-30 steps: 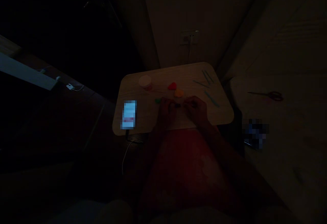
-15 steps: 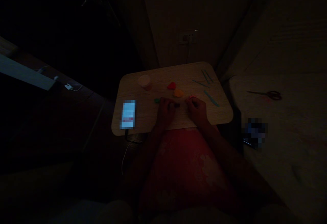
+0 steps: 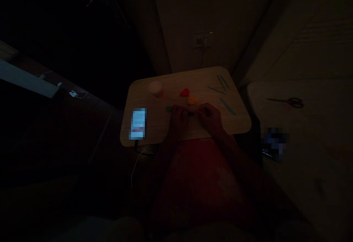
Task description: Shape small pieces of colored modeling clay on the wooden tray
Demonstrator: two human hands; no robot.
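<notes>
The room is very dim. My left hand [image 3: 179, 118] is closed, pinching a small dark lump of modelling clay [image 3: 191, 113] at its fingertips. My right hand [image 3: 211, 117], fingers bent together, meets the lump from the other side. Whether the right fingers hold anything else is too dark to tell. Just beyond the hands lie an orange clay lump [image 3: 192, 100] and a red one [image 3: 185, 92]. A green clay piece [image 3: 169, 108] shows beside my left hand, partly covered by it.
On the small wooden table [image 3: 154, 124] are a lidded tub [image 3: 156, 88], a lit phone [image 3: 138, 123] and several thin blue-green sticks [image 3: 217, 90]. A blue-green clay knife [image 3: 227, 106] lies right of my hands. Scissors [image 3: 292, 102] rest on the pale surface at right.
My right hand has moved left, its fingertips now reaching the dark lump. A pink piece seen by that hand is now mostly hidden. My left hand stays nearly in place.
</notes>
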